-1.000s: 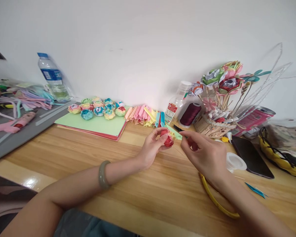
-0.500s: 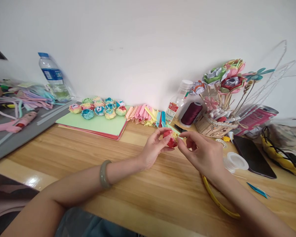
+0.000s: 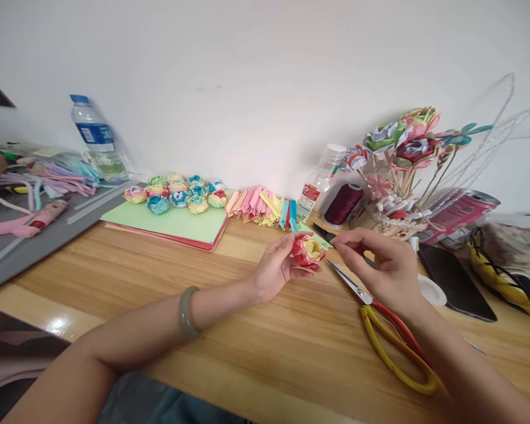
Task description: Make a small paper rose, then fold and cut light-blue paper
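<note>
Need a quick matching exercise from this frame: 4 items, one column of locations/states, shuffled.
Items:
1. paper flower
2. scissors
3. water bottle
4. thread spool

Places/states:
A. upright by the wall at far left
B. lying on the wooden table under the right hand
C. held in the left hand
D. maroon, beside a clear plastic bottle

Pairs: 1-C, 2-B, 3-A, 4-D
</note>
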{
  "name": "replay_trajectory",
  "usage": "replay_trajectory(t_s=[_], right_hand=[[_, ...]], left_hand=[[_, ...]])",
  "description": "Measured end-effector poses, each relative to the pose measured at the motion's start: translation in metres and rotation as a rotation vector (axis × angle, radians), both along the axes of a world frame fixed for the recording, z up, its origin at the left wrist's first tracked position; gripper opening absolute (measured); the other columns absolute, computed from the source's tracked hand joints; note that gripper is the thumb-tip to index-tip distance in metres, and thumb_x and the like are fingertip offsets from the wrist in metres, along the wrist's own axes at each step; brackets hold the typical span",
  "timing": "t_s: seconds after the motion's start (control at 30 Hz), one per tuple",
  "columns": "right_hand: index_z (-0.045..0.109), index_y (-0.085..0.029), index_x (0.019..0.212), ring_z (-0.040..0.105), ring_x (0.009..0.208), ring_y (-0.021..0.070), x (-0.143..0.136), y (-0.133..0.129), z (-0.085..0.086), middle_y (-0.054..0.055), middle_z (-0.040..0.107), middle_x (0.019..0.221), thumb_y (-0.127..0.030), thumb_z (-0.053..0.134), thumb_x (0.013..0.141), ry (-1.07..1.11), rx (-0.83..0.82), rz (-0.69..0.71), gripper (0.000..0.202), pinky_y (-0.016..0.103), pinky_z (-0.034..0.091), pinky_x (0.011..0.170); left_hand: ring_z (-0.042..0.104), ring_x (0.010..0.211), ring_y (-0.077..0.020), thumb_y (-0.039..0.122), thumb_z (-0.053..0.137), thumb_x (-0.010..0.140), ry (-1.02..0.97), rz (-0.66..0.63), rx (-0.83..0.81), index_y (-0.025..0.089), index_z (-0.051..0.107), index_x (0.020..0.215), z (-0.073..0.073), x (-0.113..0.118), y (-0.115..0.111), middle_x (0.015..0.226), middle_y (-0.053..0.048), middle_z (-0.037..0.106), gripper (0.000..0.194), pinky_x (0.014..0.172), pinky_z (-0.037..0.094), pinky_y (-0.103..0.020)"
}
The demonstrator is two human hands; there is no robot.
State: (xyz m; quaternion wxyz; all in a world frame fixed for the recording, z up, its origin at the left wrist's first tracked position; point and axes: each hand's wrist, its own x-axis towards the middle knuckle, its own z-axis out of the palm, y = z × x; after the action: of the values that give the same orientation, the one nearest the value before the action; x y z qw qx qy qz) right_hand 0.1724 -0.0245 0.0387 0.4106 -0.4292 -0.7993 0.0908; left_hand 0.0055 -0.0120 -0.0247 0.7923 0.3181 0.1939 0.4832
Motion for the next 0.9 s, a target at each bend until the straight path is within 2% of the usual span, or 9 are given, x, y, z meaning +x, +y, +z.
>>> replay_trajectory(t_s=[0.13,0.23,0.43,0.53,0.63,0.77,0.9], right_hand=[[0.062,-0.019,0.078,0.049,0.047,0.0083,-0.002,0.000,-0.001,-0.001,0.061,0.060,-0.024,0.054,0.081,-0.109,0.007,0.137,0.010,0.021,0.038,0.045],[0.063,-0.018,0.080,0.049,0.046,0.0076,-0.007,-0.001,-0.005,-0.001,0.059,0.058,-0.023,0.055,0.081,-0.151,0.032,0.186,0.009,0.020,0.039,0.045],[0.063,-0.019,0.076,0.051,0.048,0.0082,-0.008,-0.001,-0.011,0.000,0.063,0.060,-0.021,0.053,0.082,-0.207,0.139,0.082,0.011,0.021,0.038,0.047],[0.063,-0.018,0.077,0.050,0.047,0.0079,-0.009,-0.002,-0.011,-0.001,0.060,0.055,-0.021,0.054,0.082,-0.188,0.150,0.031,0.011,0.020,0.038,0.046],[0.063,-0.018,0.077,0.047,0.045,0.0075,-0.010,-0.003,-0.007,-0.002,0.059,0.054,-0.024,0.053,0.083,-0.139,0.058,0.015,0.013,0.020,0.037,0.044],[0.065,-0.018,0.077,0.045,0.045,0.0081,-0.009,-0.002,-0.001,-0.002,0.056,0.053,-0.031,0.054,0.083,0.054,-0.143,0.008,0.017,0.021,0.036,0.043],[0.063,-0.019,0.073,0.040,0.044,0.0073,-0.006,-0.002,0.003,-0.004,0.051,0.051,-0.029,0.057,0.080,0.225,-0.171,0.001,0.014,0.020,0.031,0.040]], left_hand=[[0.064,0.060,-0.0113,0.044,0.048,0.086,-0.025,-0.019,-0.038,0.016,0.063,0.102,-0.002,0.000,0.002,0.089,-0.007,0.068,0.035,0.053,0.052,-0.020],[0.063,0.059,-0.0106,0.043,0.047,0.087,-0.006,-0.022,-0.019,0.018,0.064,0.103,-0.004,0.000,0.003,0.084,-0.005,0.067,0.034,0.052,0.053,-0.020],[0.063,0.058,-0.0101,0.052,0.056,0.078,-0.011,-0.035,0.006,0.019,0.063,0.105,-0.004,-0.001,0.001,0.080,-0.004,0.066,0.043,0.054,0.052,-0.020],[0.063,0.060,-0.0094,0.040,0.073,0.068,-0.005,-0.065,0.029,0.020,0.062,0.108,-0.001,-0.002,-0.001,0.076,-0.002,0.065,0.047,0.055,0.052,-0.018],[0.062,0.060,-0.0086,0.026,0.079,0.061,0.011,-0.096,0.036,0.021,0.061,0.110,0.002,-0.003,-0.004,0.075,0.000,0.065,0.053,0.057,0.051,-0.018],[0.062,0.060,-0.0096,0.033,0.076,0.065,-0.025,-0.132,0.023,0.017,0.059,0.114,0.002,-0.002,-0.003,0.076,-0.003,0.067,0.054,0.056,0.051,-0.018],[0.063,0.062,-0.0101,0.037,0.074,0.067,-0.060,-0.146,0.022,0.018,0.058,0.117,0.002,-0.003,-0.003,0.087,-0.005,0.068,0.056,0.058,0.052,-0.019]])
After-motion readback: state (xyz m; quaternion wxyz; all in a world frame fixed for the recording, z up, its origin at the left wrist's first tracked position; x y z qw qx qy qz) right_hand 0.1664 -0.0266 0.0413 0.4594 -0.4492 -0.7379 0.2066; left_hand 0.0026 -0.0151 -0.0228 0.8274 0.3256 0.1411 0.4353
